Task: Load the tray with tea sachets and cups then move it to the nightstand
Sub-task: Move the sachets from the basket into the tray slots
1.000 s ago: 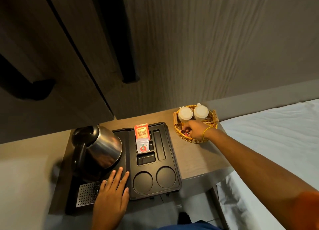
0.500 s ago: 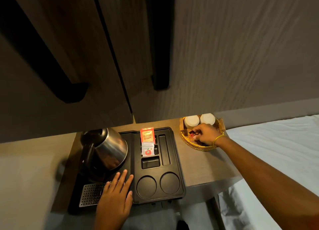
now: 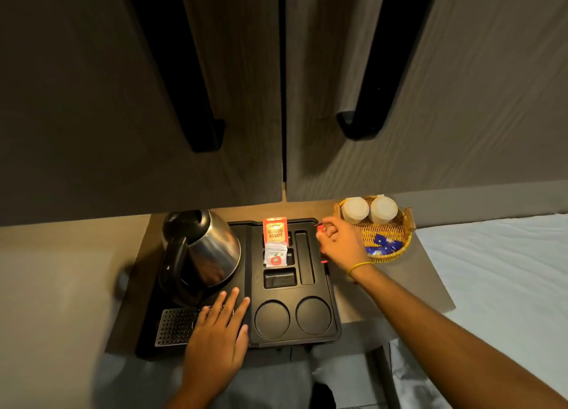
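Observation:
A black tray (image 3: 333,310) lies on a small wooden table. An orange tea sachet (image 3: 274,231) and a white sachet (image 3: 275,255) stand in its middle slots. Two round cup wells (image 3: 292,318) at the tray's front hold nothing. My right hand (image 3: 339,245) hovers at the tray's right edge, shut on small red sachets (image 3: 321,229). My left hand (image 3: 216,341) rests flat on the tray's front left. A wicker basket (image 3: 396,249) to the right holds two white upturned cups (image 3: 370,209) and blue sachets (image 3: 382,245).
A steel kettle (image 3: 204,252) with a black handle stands on the tray's left part, above a perforated drip grid (image 3: 173,325). Cupboard doors with long black handles (image 3: 373,70) rise behind the table. A white bed (image 3: 498,279) lies to the right.
My right hand has left the basket and moved left to the tray's right edge with red sachets in it. The camera view has shifted so the cupboard doors fill more of it.

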